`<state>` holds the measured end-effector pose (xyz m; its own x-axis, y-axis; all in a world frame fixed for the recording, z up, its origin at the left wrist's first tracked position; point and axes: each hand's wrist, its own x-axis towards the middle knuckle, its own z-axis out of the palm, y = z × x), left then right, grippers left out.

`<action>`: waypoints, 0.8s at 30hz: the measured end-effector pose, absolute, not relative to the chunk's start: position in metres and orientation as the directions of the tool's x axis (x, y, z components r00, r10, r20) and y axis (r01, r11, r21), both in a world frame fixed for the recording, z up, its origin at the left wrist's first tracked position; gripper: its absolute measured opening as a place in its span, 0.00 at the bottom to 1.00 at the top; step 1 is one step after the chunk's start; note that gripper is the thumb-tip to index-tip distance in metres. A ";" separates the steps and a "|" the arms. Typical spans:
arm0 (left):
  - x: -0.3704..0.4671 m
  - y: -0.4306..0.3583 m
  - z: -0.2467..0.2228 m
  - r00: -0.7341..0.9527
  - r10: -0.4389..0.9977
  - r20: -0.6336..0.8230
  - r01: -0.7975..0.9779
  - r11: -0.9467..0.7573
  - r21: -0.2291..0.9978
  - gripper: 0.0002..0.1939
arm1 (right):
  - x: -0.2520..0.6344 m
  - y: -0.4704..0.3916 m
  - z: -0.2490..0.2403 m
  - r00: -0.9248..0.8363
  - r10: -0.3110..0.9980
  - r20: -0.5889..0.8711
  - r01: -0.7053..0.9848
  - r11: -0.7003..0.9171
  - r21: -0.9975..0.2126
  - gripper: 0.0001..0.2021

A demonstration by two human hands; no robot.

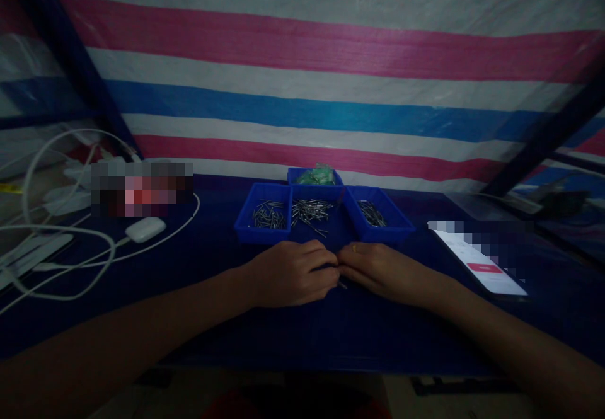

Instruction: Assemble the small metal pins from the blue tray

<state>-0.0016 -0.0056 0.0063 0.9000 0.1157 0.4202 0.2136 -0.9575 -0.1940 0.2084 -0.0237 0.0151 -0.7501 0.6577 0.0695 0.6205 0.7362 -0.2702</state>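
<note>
My left hand (297, 274) and my right hand (378, 269) meet at the fingertips over the blue table (293, 337), in front of the bins. The fingers of both are bent and pressed together. A small thin metal piece (341, 285) pokes out below the fingertips; which hand grips it is unclear. Just beyond lies a loose pile of metal pins (312, 211), between a left blue bin (262, 236) and a right blue bin (385, 233), each holding similar metal pieces. A ring is on my right hand.
Behind the pile, a third blue bin (316, 189) holds a green plastic bag (319, 174). A lit phone (482, 264) lies at the right. White cables (111, 249) and a white case (145, 229) are at the left. A striped sheet (302, 47) hangs behind.
</note>
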 end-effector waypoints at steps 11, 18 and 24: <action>0.000 -0.001 -0.003 0.861 0.318 0.396 0.423 -0.880 -0.214 0.11 | 0.207 -0.024 0.017 -0.719 0.691 0.070 0.637 0.697 -0.330 0.13; 0.000 0.001 -0.002 0.814 0.433 0.387 0.525 -0.834 -0.170 0.11 | 0.209 -0.021 0.019 -0.683 0.722 0.107 0.685 0.685 -0.249 0.13; 0.000 0.001 -0.002 0.799 0.483 0.359 0.553 -0.825 -0.121 0.10 | 0.212 -0.019 0.021 -0.669 0.737 0.102 0.699 0.669 -0.253 0.13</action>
